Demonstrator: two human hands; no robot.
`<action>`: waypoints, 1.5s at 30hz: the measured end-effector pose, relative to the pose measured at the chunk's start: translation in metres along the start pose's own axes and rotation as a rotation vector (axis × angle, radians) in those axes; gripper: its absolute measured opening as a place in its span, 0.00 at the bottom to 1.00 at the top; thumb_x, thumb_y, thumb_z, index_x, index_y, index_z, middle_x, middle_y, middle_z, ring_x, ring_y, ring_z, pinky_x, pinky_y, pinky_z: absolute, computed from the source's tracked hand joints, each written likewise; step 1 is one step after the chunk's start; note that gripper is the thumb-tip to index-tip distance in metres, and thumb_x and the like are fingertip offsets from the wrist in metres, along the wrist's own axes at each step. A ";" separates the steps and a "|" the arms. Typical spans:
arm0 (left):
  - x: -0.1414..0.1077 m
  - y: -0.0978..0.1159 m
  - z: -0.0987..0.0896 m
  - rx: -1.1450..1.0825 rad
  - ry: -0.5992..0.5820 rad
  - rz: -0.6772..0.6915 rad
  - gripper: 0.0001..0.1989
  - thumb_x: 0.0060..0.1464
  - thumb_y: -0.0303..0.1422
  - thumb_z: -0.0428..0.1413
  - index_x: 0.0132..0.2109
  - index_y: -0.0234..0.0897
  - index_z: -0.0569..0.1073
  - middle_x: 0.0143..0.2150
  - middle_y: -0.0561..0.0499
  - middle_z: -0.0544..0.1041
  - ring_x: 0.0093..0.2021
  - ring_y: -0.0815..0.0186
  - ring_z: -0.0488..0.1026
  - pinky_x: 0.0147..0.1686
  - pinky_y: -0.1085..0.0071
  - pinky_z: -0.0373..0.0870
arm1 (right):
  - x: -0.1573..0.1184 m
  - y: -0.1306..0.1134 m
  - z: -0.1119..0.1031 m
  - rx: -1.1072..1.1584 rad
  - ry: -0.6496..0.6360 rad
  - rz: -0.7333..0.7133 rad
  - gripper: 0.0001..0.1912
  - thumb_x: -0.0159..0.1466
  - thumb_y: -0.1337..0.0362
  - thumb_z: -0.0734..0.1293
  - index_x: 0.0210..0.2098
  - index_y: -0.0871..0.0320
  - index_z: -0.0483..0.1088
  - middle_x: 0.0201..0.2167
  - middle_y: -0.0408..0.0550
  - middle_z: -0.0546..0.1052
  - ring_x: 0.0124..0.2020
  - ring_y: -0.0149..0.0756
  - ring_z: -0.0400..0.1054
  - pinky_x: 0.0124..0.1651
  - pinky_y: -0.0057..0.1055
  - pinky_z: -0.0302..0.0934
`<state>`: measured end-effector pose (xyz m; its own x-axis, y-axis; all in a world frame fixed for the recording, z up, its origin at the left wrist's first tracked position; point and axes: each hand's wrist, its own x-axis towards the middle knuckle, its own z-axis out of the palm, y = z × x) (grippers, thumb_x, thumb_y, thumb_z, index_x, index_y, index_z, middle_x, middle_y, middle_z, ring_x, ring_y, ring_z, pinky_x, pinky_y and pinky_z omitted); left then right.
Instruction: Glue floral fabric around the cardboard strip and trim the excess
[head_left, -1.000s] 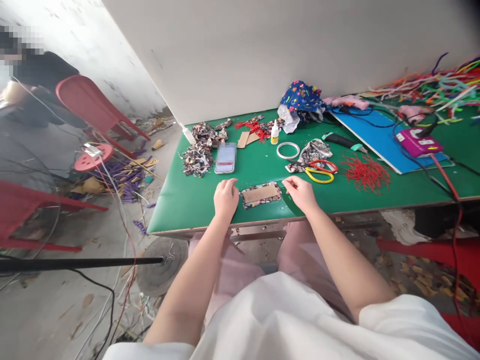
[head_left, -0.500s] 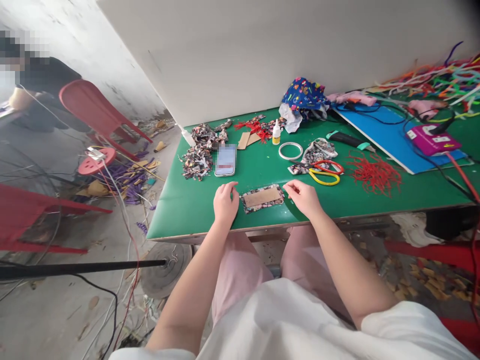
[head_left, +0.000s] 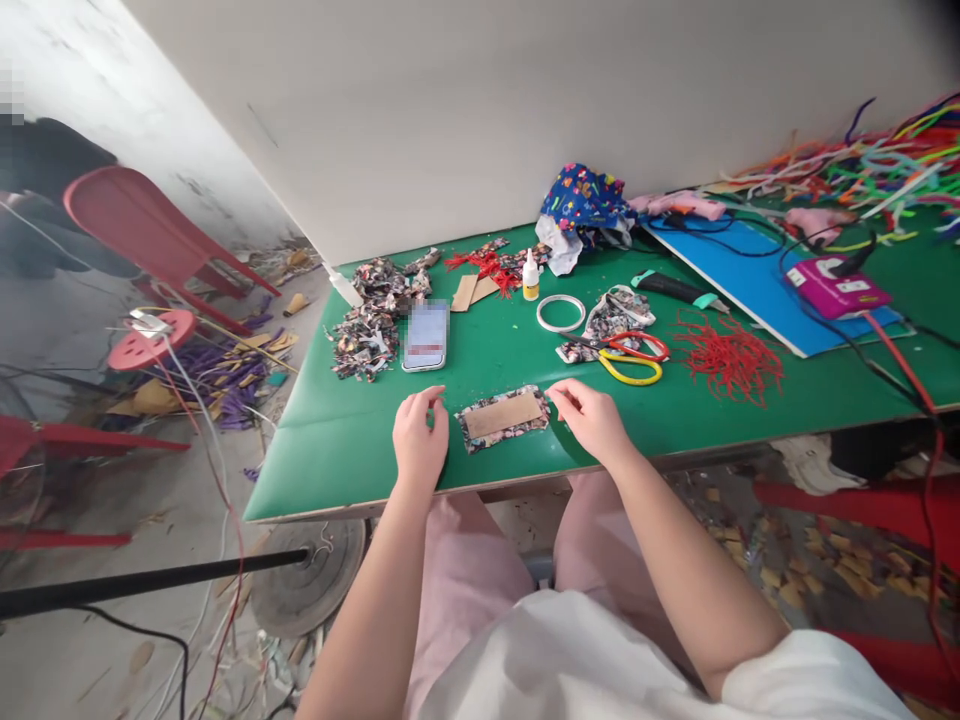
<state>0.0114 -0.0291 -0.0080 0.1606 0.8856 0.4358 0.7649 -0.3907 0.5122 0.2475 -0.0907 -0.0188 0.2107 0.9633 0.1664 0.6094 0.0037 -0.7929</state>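
A rectangle of dark floral fabric [head_left: 510, 434] lies flat at the table's front, with a plain tan cardboard strip [head_left: 504, 411] on top of it. Just left of this piece, my left hand [head_left: 421, 440] rests at the table with bent fingers, a gap between thumb and forefinger, and nothing visible in it. My right hand [head_left: 589, 415] is at the fabric's upper right corner, thumb and forefinger pinched together. Whatever sits between those fingertips is too small to make out. Scissors [head_left: 634, 358] with red and yellow handles lie beyond my right hand.
On the green table [head_left: 315, 450] are a phone [head_left: 426, 338], floral scraps [head_left: 367, 335], a small glue bottle [head_left: 531, 277], a white ring [head_left: 561, 313], a cutter knife [head_left: 679, 288], red strings [head_left: 727, 355] and a blue board [head_left: 780, 280]. A person sits beyond a red chair [head_left: 142, 220].
The view has shifted, so the table sits lower and further left. My left hand is slightly farther from the fabric piece; my right hand keeps its pinch at the corner.
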 end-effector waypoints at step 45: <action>-0.054 0.076 0.036 0.296 -0.309 0.250 0.25 0.57 0.44 0.44 0.59 0.39 0.60 0.63 0.42 0.56 0.63 0.55 0.50 0.59 0.50 0.48 | 0.003 0.003 0.003 -0.084 -0.092 -0.258 0.19 0.60 0.70 0.59 0.51 0.55 0.63 0.46 0.48 0.73 0.56 0.38 0.59 0.56 0.39 0.55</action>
<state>0.0834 -0.0977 -0.0187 0.5051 0.8242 0.2562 0.8164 -0.5525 0.1678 0.2477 -0.0872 -0.0226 -0.0279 0.9536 0.2997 0.6955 0.2339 -0.6794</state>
